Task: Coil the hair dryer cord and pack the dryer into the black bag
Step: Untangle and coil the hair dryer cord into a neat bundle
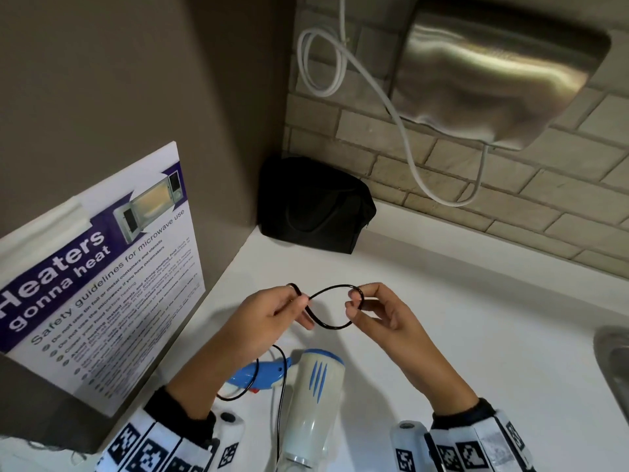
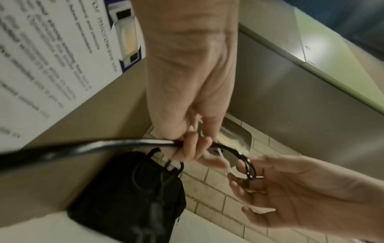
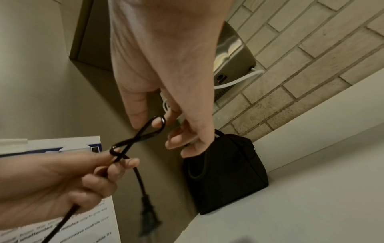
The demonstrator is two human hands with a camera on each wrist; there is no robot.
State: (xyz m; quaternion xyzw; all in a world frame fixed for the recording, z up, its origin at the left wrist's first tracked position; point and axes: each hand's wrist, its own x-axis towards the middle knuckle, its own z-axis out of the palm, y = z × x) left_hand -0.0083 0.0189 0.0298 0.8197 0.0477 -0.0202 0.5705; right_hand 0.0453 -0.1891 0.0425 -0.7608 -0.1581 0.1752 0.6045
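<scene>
Over the white counter (image 1: 459,335) both hands hold the dryer's black cord (image 1: 332,324) in a small loop. My left hand (image 1: 299,296) pinches one end of the loop and my right hand (image 1: 354,301) pinches the other end with thumb and forefinger. The loop shows twisted into a figure of eight in the right wrist view, where the plug (image 3: 148,220) dangles below the left hand (image 3: 83,177). The white and blue hair dryer (image 1: 316,396) lies on the counter under my wrists. The black bag (image 1: 313,206) stands in the back corner, apart from both hands.
A microwave safety poster (image 1: 102,284) leans on the left wall. A steel hand dryer (image 1: 493,73) with a white cable (image 1: 401,131) hangs on the brick wall above the counter. A blue dolphin-shaped piece (image 1: 262,373) lies beside the hair dryer. A sink rim (image 1: 612,362) shows at right.
</scene>
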